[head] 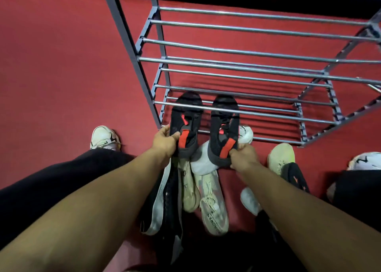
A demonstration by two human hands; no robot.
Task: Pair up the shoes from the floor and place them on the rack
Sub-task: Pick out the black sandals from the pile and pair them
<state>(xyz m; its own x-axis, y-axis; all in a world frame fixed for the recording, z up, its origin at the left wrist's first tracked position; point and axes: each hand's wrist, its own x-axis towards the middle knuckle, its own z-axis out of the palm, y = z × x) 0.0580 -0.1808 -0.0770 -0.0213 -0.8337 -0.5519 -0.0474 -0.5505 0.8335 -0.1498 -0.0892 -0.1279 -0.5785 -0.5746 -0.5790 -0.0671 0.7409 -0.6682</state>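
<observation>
Head view: your left hand and right hand each grip one black shoe by the heel, toes under the rack bars; slide both in level, side by side.

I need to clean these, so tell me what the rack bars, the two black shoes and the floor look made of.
Rack bars: shiny metal tubes, judging by their bright glints.
Black shoes, left and right: seemingly matte knit or mesh fabric with red trim; blur leaves the weave uncertain.
Floor: dull red, probably carpet or felt.
</observation>
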